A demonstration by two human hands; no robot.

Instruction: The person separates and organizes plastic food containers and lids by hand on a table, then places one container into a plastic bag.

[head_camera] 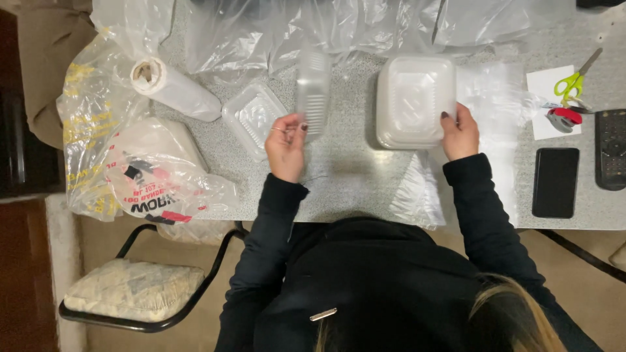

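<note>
My left hand (285,145) holds a clear ribbed plastic container (313,91) upright above the grey speckled table (352,169). My right hand (460,133) rests on the right edge of a stack of white lidded plastic containers (415,99) standing on the table. Another clear plastic tray (253,117) lies flat just left of my left hand. Both arms are in black sleeves.
A roll of plastic film (175,88) and a printed plastic bag (130,156) with white containers lie at the left. Loose clear plastic (313,26) covers the back. Green scissors (575,81), a tape dispenser (563,118), a black phone (555,182) and a remote (611,148) sit right. A chair (137,290) stands lower left.
</note>
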